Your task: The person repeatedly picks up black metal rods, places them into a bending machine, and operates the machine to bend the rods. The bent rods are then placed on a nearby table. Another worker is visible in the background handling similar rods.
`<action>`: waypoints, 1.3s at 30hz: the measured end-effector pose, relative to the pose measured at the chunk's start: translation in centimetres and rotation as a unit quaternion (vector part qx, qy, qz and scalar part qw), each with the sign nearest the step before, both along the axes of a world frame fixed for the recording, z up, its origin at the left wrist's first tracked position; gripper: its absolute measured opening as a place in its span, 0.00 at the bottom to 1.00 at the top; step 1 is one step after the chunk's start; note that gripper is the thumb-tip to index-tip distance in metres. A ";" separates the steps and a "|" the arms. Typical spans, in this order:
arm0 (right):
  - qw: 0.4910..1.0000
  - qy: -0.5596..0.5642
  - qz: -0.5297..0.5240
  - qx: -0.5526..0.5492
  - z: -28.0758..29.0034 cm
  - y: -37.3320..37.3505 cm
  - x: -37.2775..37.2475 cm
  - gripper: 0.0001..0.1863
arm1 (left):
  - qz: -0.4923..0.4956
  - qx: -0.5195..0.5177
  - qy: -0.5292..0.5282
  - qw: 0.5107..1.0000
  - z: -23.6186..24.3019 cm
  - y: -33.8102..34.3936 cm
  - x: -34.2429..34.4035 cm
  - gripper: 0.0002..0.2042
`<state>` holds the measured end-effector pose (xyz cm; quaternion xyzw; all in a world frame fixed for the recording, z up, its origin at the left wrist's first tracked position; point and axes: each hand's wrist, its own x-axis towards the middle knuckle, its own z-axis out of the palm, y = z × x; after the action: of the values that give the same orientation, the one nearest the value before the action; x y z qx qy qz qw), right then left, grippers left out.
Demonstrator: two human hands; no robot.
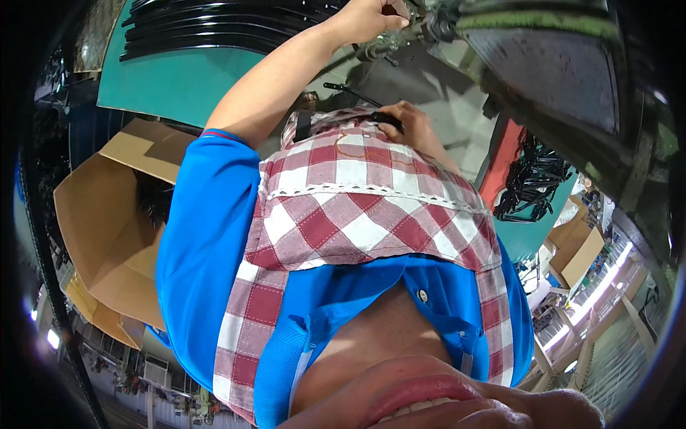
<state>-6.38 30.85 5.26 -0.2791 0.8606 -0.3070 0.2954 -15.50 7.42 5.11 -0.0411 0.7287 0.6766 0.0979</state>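
Fingertips, left hand: pinched together on a small metal part of the grey machine head at the top edge of the view; whether the part is loose or fixed to the machine I cannot tell
Fingers, right hand: curled shut round the thick end of a slim black rod piece, which lies just above the apron's top edge
Rod piece: its thin end points away toward the person's left, tilted slightly, over the grey work surface
Gap between hands: the left hand is up at the machine, the right hand lower and close to the body, well apart from each other
Left forearm: bare, running from the blue sleeve up to the machine
Apron: red and white check with a line of white lace trim, worn over a blue shirt
Black curved strips: stacked in a bundle on a teal table, beyond the left arm
Cardboard box: open, at the person's left side, with dark parts showing inside
Black parts heap: tangled pile on a second teal surface at the person's right, beside a red post
Smaller cardboard box: just past that heap
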 end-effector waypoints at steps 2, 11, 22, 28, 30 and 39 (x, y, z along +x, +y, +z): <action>1.000 0.016 0.017 -0.012 -0.9 0.1 -0.7 0.16 | -0.006 0.020 -0.008 1.000 0.3 -0.1 0.3 0.03; 0.998 0.034 0.040 -0.041 -2.1 -0.8 -1.4 0.16 | -0.041 0.077 0.007 0.996 -2.9 -1.7 0.0 0.02; 0.992 0.100 -0.025 -0.065 0.3 -2.2 -4.2 0.14 | -0.119 0.058 -0.029 0.991 -2.2 -3.3 -0.1 0.10; 0.963 0.235 -0.017 -0.131 0.7 -2.3 -6.8 0.17 | -0.020 0.012 -0.028 0.999 -2.9 -1.2 1.1 0.18; 0.961 0.245 -0.034 -0.126 1.3 -2.7 -7.3 0.17 | 0.007 0.003 -0.071 0.997 -2.1 -0.4 1.4 0.18; 0.968 0.185 -0.103 -0.133 2.6 -4.6 -7.9 0.17 | 0.064 0.272 -0.028 0.960 -4.7 0.1 2.6 0.10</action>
<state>-14.25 26.26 7.82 -0.2772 0.8760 -0.3903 0.0585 -12.94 7.50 0.43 -0.0782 0.5096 0.8529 0.0823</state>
